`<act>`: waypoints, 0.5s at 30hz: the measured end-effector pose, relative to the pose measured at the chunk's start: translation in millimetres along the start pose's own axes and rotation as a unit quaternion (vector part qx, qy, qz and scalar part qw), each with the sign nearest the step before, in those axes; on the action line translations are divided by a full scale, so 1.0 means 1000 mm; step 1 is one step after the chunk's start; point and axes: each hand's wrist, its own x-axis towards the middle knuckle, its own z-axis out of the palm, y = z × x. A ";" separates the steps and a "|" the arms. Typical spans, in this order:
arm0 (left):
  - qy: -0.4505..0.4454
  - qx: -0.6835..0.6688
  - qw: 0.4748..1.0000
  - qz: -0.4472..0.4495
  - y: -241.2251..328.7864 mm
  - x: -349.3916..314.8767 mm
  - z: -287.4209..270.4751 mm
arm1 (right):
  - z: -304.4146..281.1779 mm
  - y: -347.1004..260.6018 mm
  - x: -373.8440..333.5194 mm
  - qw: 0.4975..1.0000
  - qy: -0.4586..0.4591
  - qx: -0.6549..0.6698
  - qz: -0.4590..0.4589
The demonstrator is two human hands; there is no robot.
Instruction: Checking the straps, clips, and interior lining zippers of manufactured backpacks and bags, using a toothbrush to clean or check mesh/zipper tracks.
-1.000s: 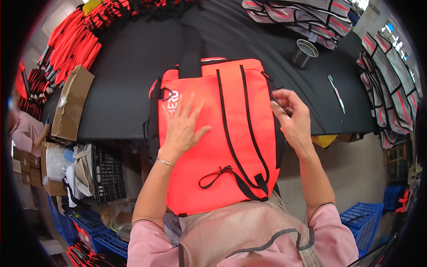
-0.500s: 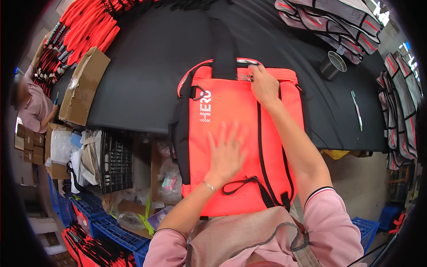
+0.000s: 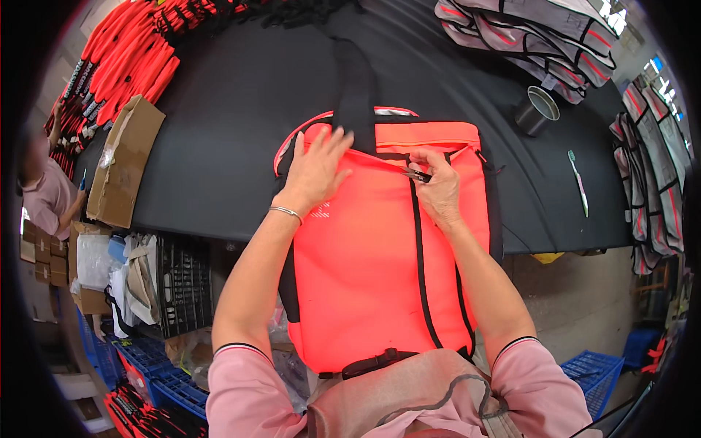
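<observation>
At the far left of the red-orange bag (image 3: 350,270), a co-worker (image 3: 47,193) in a pink top stands beside the table. Up and left of the bag is a pile of red items (image 3: 135,55). An upright cardboard box (image 3: 124,164) is positioned left of the bag; a black crate (image 3: 186,285) is below that box, at the bag's lower left.

The left hand (image 3: 315,171) is over the bag's upper left area, fingers spread and thumb apart; the fingertips are blurred, and their contact cannot be told. The bag lies on the black table (image 3: 234,146), its lower end against the apron (image 3: 394,390). A black strap (image 3: 355,95) extends upward from the bag's top. The right hand (image 3: 439,186), at the bag's upper right, pinches a small dark tool (image 3: 418,174) between thumb and fingers, at the sagging edge of the front panel.

Right of the bag are a metal cup (image 3: 537,111), then a toothbrush (image 3: 578,182), and at the far right a grey stack (image 3: 650,168).
</observation>
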 end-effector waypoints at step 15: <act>0.022 -0.067 0.997 -0.010 0.011 -0.024 0.009 | -0.013 -0.055 0.076 0.959 -0.240 -0.095 0.116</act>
